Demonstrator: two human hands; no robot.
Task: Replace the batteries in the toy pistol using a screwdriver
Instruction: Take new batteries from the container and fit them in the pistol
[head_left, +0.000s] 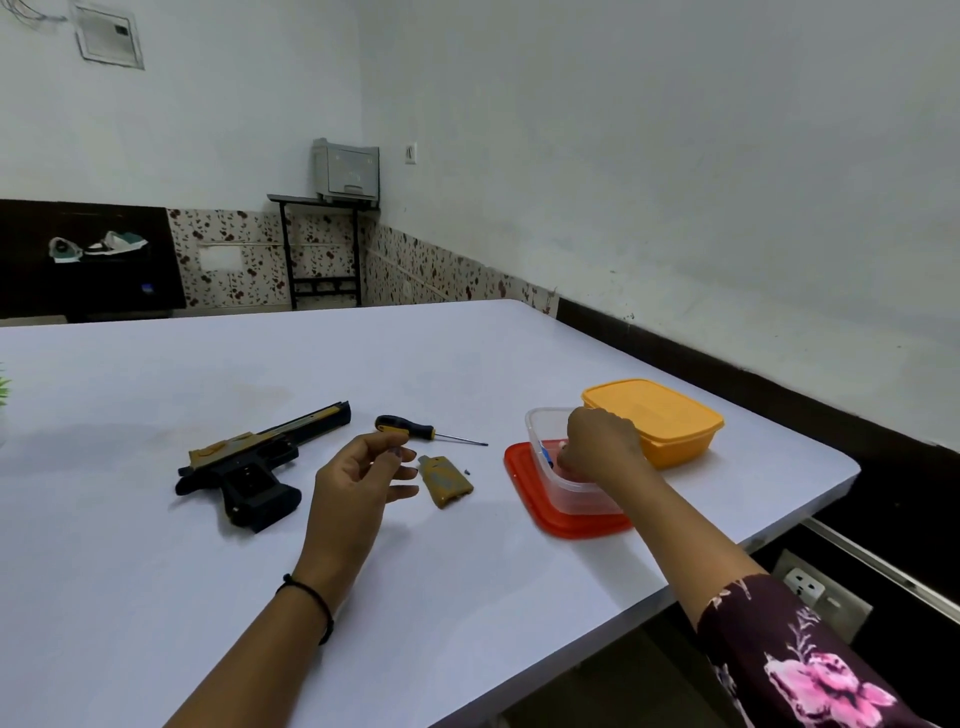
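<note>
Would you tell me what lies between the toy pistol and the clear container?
In the head view: the left hand, black-handled screwdriver, tan battery cover and a small screw.

At the upper middle of your frame a grey printer (347, 170) sits on a black stand (323, 249) in the room's corner. On the far left a pair of shoes (98, 247) rests on a dark ledge. A wall panel (108, 35) hangs at upper left (details too blurred), and a white socket (804, 587) shows at lower right.
</note>
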